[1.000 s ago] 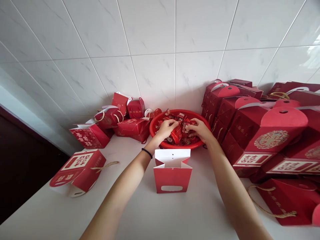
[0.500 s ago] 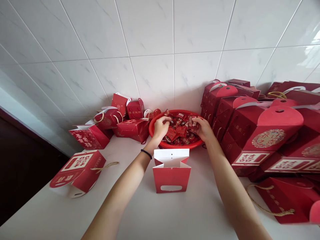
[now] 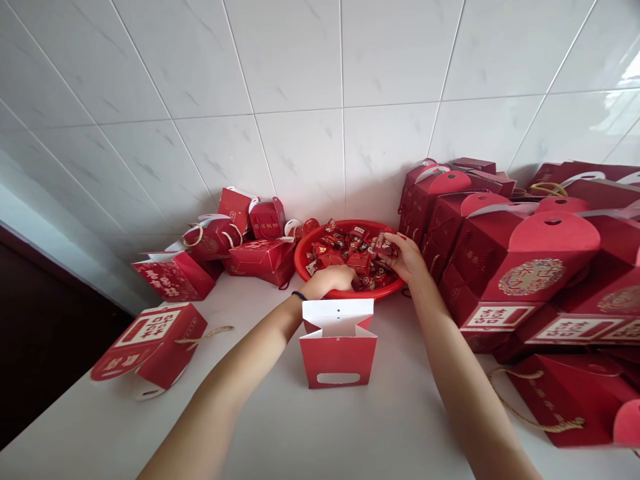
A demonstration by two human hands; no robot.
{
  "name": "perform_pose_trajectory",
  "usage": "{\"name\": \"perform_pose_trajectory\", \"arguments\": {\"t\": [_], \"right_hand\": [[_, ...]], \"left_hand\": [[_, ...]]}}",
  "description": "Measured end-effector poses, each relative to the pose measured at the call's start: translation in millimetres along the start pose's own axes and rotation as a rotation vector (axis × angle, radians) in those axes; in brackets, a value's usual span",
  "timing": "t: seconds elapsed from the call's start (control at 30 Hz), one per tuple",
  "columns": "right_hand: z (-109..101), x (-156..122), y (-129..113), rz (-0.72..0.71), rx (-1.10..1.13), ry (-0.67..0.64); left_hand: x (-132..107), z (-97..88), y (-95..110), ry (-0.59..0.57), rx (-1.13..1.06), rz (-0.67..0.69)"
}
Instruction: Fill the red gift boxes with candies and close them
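The head view shows the bare left hand (image 3: 340,277) dipping into a wide, round, red plastic basin (image 3: 301,259), its fingertips out of sight among a heap of small, shiny, red-wrapped sweets (image 3: 345,245), so I cannot tell whether it grips anything; a thin black band (image 3: 299,295) rings its wrist. The right hand (image 3: 406,257), apart from it over the basin's other side, has thumb and fingers pinched on a dark red wrapped packet (image 3: 384,246). Nearer the body than both hands, between the forearms, an upright red card box with white inner faces (image 3: 339,357) stands on the smooth white tabletop (image 3: 400,427), its mouth open and back flap raised. The picking-out looks under way rather than finished: plenty of sweets lie around the hands, and the box between the forearms has its top unclosed, while its contents cannot be made out. Right of the right forearm, a tall pile of dark red card boxes with rounded flaps (image 3: 500,267) seems further along, the tops mostly folded up, though what they hold is hidden. Left of the left forearm lies a red card box with a twisted rope handle (image 3: 167,363); beyond it, left of the left hand, sits a loose cluster of red card boxes (image 3: 263,259)
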State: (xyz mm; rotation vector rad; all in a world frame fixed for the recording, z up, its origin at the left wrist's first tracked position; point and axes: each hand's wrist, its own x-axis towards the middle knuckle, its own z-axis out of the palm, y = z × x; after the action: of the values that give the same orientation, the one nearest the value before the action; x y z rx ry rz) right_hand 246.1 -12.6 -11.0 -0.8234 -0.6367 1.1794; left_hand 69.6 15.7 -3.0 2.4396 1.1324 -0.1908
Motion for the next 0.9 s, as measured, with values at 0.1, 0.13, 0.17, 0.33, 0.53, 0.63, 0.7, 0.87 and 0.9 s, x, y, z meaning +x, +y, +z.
{"name": "perform_pose_trajectory", "arguments": {"t": [0.1,0.13,0.17,0.33,0.53,0.63,0.7,0.87,0.9], "right_hand": [[-3.0,4.4,0.3,0.002,0.031,0.036],[-3.6,5.5,0.2,0.005,0.040,0.044],[-4.1,6.4,0.2,0.008,0.050,0.050],[-3.3,8.2,0.3,0.023,0.089,0.047],[-3.8,9.8,1.2,0.024,0.087,0.030],[-4.9,11.0,1.6,0.016,0.082,0.023],[-5.8,11.7,1.5,0.010,0.084,0.021],[-8.9,12.7,0.4,-0.001,0.076,0.022],[-9.2,12.6,0.1,-0.002,0.074,0.024]], "left_hand": [[5.3,3.2,4.3,0.020,0.073,-0.050],[6.0,3.9,4.8,0.025,0.089,-0.051],[6.1,4.3,4.8,0.028,0.100,-0.043],[5.2,1.2,3.4,-0.014,0.096,0.051],[18.0,0.7,12.6,-0.008,0.032,0.129],[24.4,2.9,15.6,0.027,-0.039,0.166],[27.6,3.3,14.2,0.029,-0.098,0.176],[36.0,-1.3,2.1,0.148,-0.275,0.171],[37.6,-2.6,-0.6,0.197,-0.309,0.162]]}}
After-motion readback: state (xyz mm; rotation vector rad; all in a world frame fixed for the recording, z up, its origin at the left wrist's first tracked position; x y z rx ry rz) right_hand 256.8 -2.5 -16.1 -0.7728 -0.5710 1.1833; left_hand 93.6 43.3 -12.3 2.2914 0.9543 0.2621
